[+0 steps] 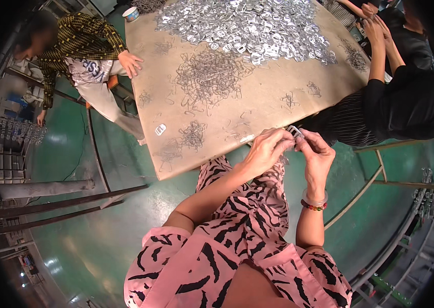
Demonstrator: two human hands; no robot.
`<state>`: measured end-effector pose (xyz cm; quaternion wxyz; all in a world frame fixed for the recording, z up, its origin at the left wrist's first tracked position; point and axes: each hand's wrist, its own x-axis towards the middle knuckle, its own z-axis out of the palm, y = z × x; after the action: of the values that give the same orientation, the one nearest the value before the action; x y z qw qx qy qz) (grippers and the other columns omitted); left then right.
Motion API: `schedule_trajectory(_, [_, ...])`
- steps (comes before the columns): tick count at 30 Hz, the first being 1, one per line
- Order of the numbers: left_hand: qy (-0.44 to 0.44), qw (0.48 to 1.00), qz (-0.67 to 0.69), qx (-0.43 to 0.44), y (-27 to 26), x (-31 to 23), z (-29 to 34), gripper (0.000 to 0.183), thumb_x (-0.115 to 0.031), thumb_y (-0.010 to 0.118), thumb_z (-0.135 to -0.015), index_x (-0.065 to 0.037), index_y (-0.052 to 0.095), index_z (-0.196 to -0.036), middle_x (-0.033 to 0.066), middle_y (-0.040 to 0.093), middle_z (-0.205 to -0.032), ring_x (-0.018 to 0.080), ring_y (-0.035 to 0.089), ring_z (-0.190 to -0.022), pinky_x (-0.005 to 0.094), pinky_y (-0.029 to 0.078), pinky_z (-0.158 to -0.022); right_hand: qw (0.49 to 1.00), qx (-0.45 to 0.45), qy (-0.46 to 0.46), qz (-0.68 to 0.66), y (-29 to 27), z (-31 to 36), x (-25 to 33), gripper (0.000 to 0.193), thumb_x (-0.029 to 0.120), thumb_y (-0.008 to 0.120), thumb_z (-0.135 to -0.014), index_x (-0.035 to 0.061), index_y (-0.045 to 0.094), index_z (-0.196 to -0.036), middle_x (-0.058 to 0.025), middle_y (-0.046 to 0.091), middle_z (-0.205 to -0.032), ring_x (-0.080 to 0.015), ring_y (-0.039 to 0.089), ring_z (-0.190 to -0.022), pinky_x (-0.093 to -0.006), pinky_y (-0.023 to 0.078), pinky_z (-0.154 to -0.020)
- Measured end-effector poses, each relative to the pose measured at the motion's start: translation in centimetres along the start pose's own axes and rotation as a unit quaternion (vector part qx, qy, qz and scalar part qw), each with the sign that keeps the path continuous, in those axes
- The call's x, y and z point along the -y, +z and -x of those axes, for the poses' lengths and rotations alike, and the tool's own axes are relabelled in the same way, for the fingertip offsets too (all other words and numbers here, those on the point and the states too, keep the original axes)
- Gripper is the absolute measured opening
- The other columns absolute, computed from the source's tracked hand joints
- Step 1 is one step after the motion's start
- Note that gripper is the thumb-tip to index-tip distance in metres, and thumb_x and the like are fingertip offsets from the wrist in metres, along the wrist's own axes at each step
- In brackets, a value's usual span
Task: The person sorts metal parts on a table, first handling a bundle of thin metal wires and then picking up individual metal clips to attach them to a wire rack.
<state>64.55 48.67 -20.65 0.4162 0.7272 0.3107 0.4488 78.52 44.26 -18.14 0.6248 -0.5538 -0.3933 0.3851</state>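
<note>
A small silver metal buckle (294,131) with slots is held between my two hands, just off the table's near edge. My left hand (267,151) is closed, pinching the buckle from its left side. From the other side my right hand (316,156) grips it between thumb and fingers, a bracelet and bangle on that wrist. Whether a wire piece is also in my fingers is too small to tell. Close to my left hand, a white scrap (247,138) lies at the table edge. A single loose buckle (160,129) rests farther left on the table.
Bent wire pieces (208,77) lie heaped on the brown-covered table (258,97), with smaller clusters (193,135) nearer. A big pile of silver buckles (258,31) covers the far side. A tub (130,14) stands at the far-left corner. People (91,46) are at left and right (404,102).
</note>
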Motion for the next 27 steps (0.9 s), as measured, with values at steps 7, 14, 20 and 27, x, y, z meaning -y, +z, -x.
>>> schedule_trajectory(7, [0.007,0.997,-0.078,-0.011,-0.1,1.4,0.9,0.014,-0.014,0.062,-0.081,-0.003,0.058,-0.088,0.0112,0.062,-0.082,0.0298,0.058,-0.081,0.0389,0.044,-0.074,0.996,-0.011,0.021,-0.091,0.1,-0.4,-1.2,0.016,-0.009,0.062,-0.076,-0.0081,0.063,-0.093,-0.0089,0.061,-0.079,-0.0142,0.057,-0.064,-0.0239,0.047,-0.056])
schedule_trajectory(14, [-0.069,0.949,-0.307,-0.029,-8.6,8.5,-5.4,0.019,-0.020,0.059,-0.082,-0.006,0.065,-0.093,0.0101,0.062,-0.096,0.0262,0.055,-0.093,0.0380,0.042,-0.083,0.996,-0.014,0.051,-0.071,-0.7,-1.3,-2.4,0.019,-0.013,0.064,-0.072,-0.0066,0.066,-0.090,-0.0021,0.057,-0.077,-0.0053,0.051,-0.063,-0.0158,0.042,-0.059])
schedule_trajectory(20, [0.058,0.863,-0.450,0.222,-14.1,15.1,-11.0,0.014,-0.018,0.058,-0.081,-0.006,0.063,-0.084,0.0057,0.061,-0.089,0.0255,0.056,-0.091,0.0349,0.045,-0.082,0.995,-0.024,0.070,-0.065,-1.8,-1.9,-2.9,0.017,-0.013,0.064,-0.072,-0.0056,0.066,-0.087,-0.0013,0.057,-0.078,-0.0051,0.051,-0.064,-0.0176,0.043,-0.059])
schedule_trajectory(27, [0.068,0.818,-0.533,0.204,-15.8,12.7,-12.3,0.014,-0.014,0.052,-0.084,-0.003,0.056,-0.091,0.0124,0.058,-0.091,0.0294,0.055,-0.093,0.0407,0.043,-0.084,0.997,-0.015,0.049,-0.059,-2.5,-1.1,-2.4,0.016,-0.012,0.064,-0.072,-0.0059,0.065,-0.086,-0.0017,0.057,-0.078,-0.0056,0.053,-0.065,-0.0182,0.044,-0.060])
